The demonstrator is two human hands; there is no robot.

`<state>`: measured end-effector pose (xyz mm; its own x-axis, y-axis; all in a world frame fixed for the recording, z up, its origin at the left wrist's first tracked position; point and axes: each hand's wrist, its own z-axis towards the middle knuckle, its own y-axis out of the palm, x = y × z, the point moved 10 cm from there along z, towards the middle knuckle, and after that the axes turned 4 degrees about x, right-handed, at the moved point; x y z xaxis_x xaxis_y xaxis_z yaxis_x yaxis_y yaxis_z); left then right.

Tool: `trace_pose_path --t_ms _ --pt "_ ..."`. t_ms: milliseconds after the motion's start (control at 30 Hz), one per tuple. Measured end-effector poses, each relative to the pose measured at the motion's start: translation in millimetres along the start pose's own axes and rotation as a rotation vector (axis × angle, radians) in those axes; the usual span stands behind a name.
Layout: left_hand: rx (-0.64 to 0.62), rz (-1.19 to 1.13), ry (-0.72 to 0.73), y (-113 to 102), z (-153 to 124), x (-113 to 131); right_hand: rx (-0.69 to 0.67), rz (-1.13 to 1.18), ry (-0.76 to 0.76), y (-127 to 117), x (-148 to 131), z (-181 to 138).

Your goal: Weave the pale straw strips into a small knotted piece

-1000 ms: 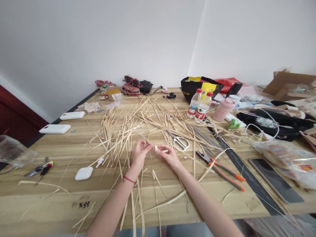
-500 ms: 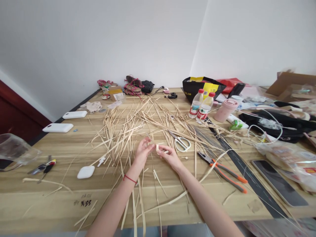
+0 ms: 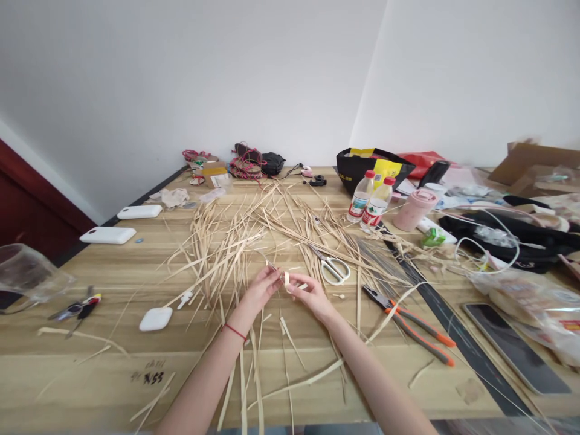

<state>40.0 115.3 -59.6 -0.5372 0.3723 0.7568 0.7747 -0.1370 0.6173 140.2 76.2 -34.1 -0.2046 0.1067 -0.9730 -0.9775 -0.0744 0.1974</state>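
Over the middle of the table, my left hand and my right hand meet with fingertips nearly touching. A small folded loop of pale flat plant strip stands between them, pinched by my right thumb and fingers. My left fingers are closed at the loop's left side, and a thin slender end sticks out above them; its kind is too small to tell. Loose dry strips lie spread beyond and beneath both hands. White-handled scissors rest just past my right hand.
Orange-handled pliers and a phone lie to the right. Two water bottles, a pink cup and a black bag stand behind. At left are a white case, keys and a clear plastic container.
The view has tipped up slightly, so the table sits lower. My left fingers have closed together beside the loop, with a slender end now showing above them. My right hand keeps its pinch.
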Motion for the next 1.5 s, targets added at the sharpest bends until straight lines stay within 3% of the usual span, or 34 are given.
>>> trace_pose_path --t_ms 267,400,633,933,1233,1500 --pt "-0.031 0.077 0.06 14 -8 15 0.03 0.024 0.013 -3 3 0" --pt "-0.127 0.081 0.034 26 -13 15 0.028 0.02 0.039 -3 6 0" --pt "-0.169 0.073 0.006 32 -17 16 -0.015 -0.028 0.017 -1 3 0" --pt "-0.125 0.118 0.024 26 -17 9 -0.044 -0.124 -0.003 1 -4 -3" --pt "-0.175 0.167 0.006 21 -16 1 -0.076 -0.257 -0.184 0 -18 1" --pt "-0.173 0.182 -0.015 19 -13 -2 -0.146 -0.355 -0.187 5 -22 -1"
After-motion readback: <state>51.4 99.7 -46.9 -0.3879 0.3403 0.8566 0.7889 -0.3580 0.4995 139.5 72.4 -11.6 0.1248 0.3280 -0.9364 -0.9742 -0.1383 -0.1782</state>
